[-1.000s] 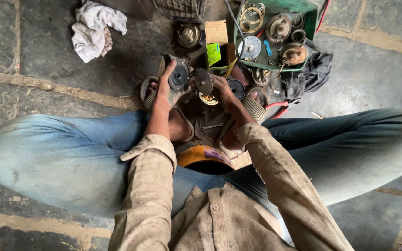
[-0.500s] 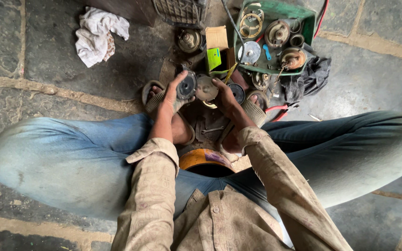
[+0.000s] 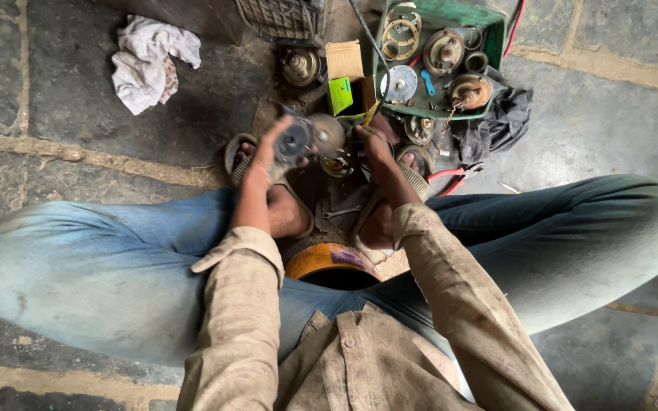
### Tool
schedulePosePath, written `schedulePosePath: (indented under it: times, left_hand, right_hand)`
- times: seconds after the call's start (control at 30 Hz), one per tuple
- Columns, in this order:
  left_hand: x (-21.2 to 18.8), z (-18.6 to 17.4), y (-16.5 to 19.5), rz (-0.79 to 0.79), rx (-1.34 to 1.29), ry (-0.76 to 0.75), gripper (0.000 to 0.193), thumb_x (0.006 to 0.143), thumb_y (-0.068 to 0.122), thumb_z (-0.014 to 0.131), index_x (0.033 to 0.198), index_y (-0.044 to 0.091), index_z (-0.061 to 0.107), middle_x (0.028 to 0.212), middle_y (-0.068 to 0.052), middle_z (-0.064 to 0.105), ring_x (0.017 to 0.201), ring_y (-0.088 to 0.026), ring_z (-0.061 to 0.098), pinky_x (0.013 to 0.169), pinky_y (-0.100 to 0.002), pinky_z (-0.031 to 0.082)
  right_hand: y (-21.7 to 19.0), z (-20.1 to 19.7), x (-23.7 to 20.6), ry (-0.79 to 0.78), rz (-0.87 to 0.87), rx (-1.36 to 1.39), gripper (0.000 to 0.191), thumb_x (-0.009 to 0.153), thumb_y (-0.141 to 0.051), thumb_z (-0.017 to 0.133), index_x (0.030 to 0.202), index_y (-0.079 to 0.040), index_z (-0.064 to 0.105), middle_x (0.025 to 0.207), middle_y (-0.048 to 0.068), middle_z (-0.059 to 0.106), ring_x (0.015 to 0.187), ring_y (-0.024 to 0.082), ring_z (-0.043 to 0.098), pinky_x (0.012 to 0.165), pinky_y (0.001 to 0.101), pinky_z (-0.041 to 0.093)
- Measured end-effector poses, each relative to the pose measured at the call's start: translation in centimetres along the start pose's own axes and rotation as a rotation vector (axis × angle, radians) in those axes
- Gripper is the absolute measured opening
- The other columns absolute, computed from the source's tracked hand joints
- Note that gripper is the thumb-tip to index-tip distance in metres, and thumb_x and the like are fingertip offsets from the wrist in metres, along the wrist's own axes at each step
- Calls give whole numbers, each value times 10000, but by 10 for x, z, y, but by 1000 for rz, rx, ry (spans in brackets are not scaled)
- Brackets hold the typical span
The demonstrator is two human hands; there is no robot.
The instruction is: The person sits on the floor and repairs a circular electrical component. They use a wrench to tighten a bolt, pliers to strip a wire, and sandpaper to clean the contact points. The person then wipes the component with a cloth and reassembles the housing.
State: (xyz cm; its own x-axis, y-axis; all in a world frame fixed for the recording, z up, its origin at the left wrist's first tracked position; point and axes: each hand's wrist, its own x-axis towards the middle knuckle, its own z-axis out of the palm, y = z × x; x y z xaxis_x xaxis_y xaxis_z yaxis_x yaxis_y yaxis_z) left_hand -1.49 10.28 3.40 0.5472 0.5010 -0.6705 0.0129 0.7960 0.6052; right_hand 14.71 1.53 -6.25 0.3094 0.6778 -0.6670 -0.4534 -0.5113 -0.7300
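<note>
A person sits cross-legged on a stone floor (image 3: 78, 175), both hands raised over sandalled feet. The left hand (image 3: 264, 156) has its fingers closed around a dark round motor part (image 3: 295, 141), holding it up near the middle of the scene. Touching that part's right side is a duller metal disc (image 3: 329, 133); whether the 2 pieces are joined cannot be told through the blur. The right hand (image 3: 375, 144) sits just right of the disc, fingers curled, apparently pinching a thin yellow-handled tool (image 3: 371, 114), though the grip is not clear.

Further away, a green tray (image 3: 489, 30) holds several round metal housings and rings, a small cardboard box (image 3: 343, 59) stands to its left, and a dark cloth (image 3: 504, 122) lies at its right edge. A white rag (image 3: 146, 65) lies at far left. A spanner (image 3: 342, 212) rests on the floor between the feet.

By the look of it, the step in hand is working the 2 round pieces against each other, fitting or parting them. The next move would seem to call for a steady left-hand hold while the right brings its tool squarely to the joint.
</note>
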Motion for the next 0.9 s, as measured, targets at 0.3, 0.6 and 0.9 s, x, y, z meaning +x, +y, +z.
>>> schedulePosePath:
  times: [0.3, 0.6, 0.9]
  left_hand:
    - [3, -13, 5, -36, -417, 60, 684, 816, 639, 635, 1200, 74, 652, 994, -142, 746, 874, -329, 760, 628, -386, 583]
    - [16, -39, 3, 142, -792, 345, 712, 752, 650, 682, 1227, 126, 599, 1080, -157, 689, 857, -368, 714, 619, -403, 545]
    - [19, -46, -4, 292, -821, 489, 729, 753, 635, 722, 1234, 105, 582, 1066, -164, 678, 831, -340, 687, 620, -430, 576]
  right_hand:
    - [-9, -25, 5, -7, -326, -563, 450, 1049, -378, 633, 1223, 31, 701, 1018, 97, 746, 872, 196, 672, 774, 375, 530]
    - [10, 44, -26, 197, -548, -1168, 408, 784, -306, 771, 1042, -2, 686, 1056, 229, 707, 994, 433, 667, 801, 505, 534]
    - [15, 27, 8, -35, -467, -862, 352, 850, -375, 770, 998, -56, 762, 921, 152, 759, 845, 360, 757, 764, 435, 585]
